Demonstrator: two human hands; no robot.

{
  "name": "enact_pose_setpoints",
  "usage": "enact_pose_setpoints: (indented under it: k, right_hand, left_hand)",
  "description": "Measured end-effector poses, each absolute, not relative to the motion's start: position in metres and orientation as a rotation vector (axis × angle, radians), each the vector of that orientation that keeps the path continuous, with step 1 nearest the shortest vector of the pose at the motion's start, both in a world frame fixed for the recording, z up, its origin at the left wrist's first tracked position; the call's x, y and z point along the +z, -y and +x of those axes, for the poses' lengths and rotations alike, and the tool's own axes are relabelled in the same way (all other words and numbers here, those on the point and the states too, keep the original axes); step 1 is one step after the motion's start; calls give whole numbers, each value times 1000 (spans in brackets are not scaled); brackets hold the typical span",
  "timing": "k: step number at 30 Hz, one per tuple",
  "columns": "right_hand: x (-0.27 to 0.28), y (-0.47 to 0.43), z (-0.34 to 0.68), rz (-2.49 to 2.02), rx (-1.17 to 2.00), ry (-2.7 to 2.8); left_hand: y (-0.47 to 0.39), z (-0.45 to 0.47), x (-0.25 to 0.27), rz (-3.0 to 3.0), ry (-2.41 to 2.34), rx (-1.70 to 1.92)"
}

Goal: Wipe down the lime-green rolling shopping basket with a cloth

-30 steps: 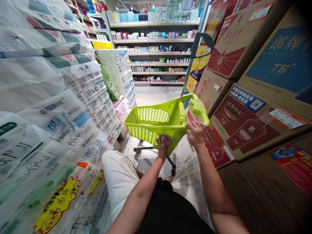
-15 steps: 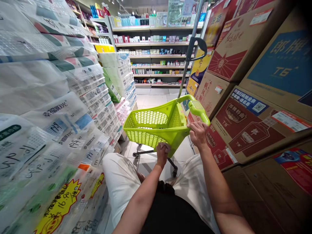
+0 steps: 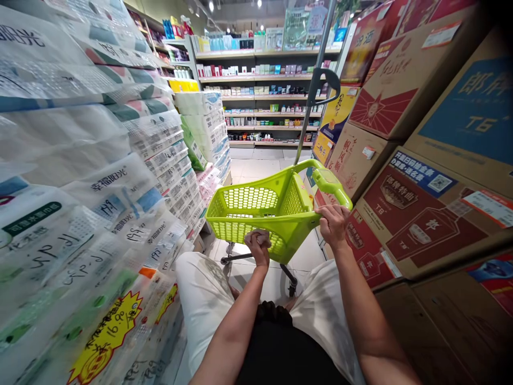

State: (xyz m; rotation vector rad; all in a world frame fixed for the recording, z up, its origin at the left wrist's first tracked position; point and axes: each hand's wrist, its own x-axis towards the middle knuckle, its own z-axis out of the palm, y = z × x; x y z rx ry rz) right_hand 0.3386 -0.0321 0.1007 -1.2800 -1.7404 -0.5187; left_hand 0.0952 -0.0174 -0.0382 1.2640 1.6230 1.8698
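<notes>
two hands [image 3: 334, 225], cloth [image 3: 259, 236] against green cart [image 3: 294, 235], 16.90 tag [image 3: 105, 345], t6 carton [image 3: 467, 104]

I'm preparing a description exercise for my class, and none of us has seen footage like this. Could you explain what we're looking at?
There is no machine here: these are a person's own bare hands. The one camera is worn on the head and looks forward and down, so the person's arms and lap show below.

The left hand holds what looks like a crumpled cloth against the side of a green shopping cart. The right hand grips the cart's rim near its handle.

The cart stands on a pale tiled floor. Wrapped packs are piled to the left, cardboard boxes to the right, and stocked shelves stand ahead.
</notes>
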Motion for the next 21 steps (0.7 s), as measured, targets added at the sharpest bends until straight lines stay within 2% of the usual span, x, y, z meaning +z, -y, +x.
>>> enact_pose_setpoints:
  k: [5,9,12,21]
  right_hand:
    - [95,32,338,-1295,-579,1722]
    - [95,35,337,-1298,-590,1736]
    - [96,36,338,-1288,-584,1746]
    - [95,33,338,-1341,-609,1737]
  left_hand:
    - [7,88,-17,1397,-1633,1899]
    - [16,90,-48,1244,-1738,1703]
    - [15,85,-67,1042,-1829,1699]
    - [-10,59,-46,1090,-1933,1804]
